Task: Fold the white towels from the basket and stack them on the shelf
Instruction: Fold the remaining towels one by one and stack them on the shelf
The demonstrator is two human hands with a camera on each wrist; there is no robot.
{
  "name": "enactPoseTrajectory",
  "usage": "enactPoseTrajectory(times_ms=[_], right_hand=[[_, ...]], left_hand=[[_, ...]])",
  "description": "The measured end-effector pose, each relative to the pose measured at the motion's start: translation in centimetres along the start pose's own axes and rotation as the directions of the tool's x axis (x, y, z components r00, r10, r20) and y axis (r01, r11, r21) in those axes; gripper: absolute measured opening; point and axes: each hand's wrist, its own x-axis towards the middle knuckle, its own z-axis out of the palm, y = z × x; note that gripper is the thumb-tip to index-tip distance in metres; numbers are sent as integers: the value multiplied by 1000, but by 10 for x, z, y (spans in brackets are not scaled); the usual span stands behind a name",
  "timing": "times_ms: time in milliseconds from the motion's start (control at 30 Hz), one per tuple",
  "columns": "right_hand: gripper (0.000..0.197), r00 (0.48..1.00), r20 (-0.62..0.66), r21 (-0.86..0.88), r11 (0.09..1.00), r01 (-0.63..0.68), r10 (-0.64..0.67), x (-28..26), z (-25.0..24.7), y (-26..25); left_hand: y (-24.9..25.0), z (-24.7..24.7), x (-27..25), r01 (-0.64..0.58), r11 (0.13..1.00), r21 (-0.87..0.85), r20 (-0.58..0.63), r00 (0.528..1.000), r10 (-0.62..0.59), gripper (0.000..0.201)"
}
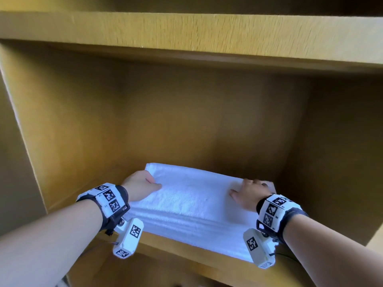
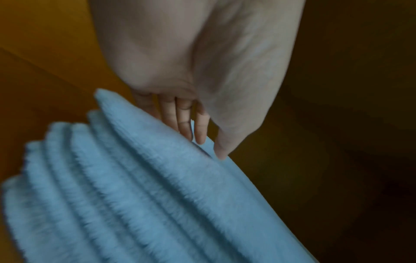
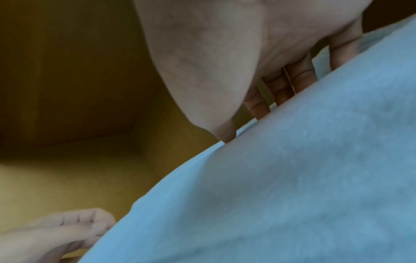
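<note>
A: Forearms enter nearest the head camera, each with a strapped band of white blocks printed with black square markers [image 1: 109, 198]. What is the largest thing?

B: Yellow-brown shelf [image 1: 186, 248], a matte wooden compartment with flat side walls, a back panel and a thick board overhead.

A: Then?

B: Stack of white towels [image 1: 192, 201], lying on the shelf board near its front edge, slightly askew. Terry pile, soft and fuzzy. Left wrist view shows several rounded folded edges layered like ribs [image 2: 108, 178]; there the cloth reads bluish.

A: Hands?

B: Left hand [image 1: 141, 187] sits at the stack's left end, thumb on top, fingers [image 2: 183, 122] reaching down past the top towel's edge, extended rather than clenched. Right hand [image 1: 247, 194] lies on the right end, thumb pressing the cloth, fingers [image 3: 301, 78] straight behind the fold. Whether either hand pinches a layer cannot be told; both look relaxed.
</note>
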Motion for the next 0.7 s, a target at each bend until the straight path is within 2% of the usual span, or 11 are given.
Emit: enactPoseTrajectory(times_ms=[67, 133, 300, 467, 700], right_hand=[[76, 999, 2, 5, 999, 48, -48, -21, -3, -12], [69, 993, 7, 7, 993, 117, -117, -41, -6, -28], [54, 945, 101, 112, 948, 299, -310, -83, -3, -63], [48, 896, 154, 142, 907, 396, -416, -119, 4, -97], [44, 835, 110, 212, 834, 510, -539, -153, -4, -143]], left_hand=[[-5, -5, -20, -13, 999, -32, -77, 997, 10, 26], [-12, -9, -37, -14, 1000, 9, -108, 994, 15, 26], [-30, -21, -74, 21, 998, 66, -18, 1000, -20, 33], [-49, -40, -119, 42, 998, 43, -1, 999, -42, 37], [-69, -69, -159, 89, 995, -38, -146, 985, -94, 41]])
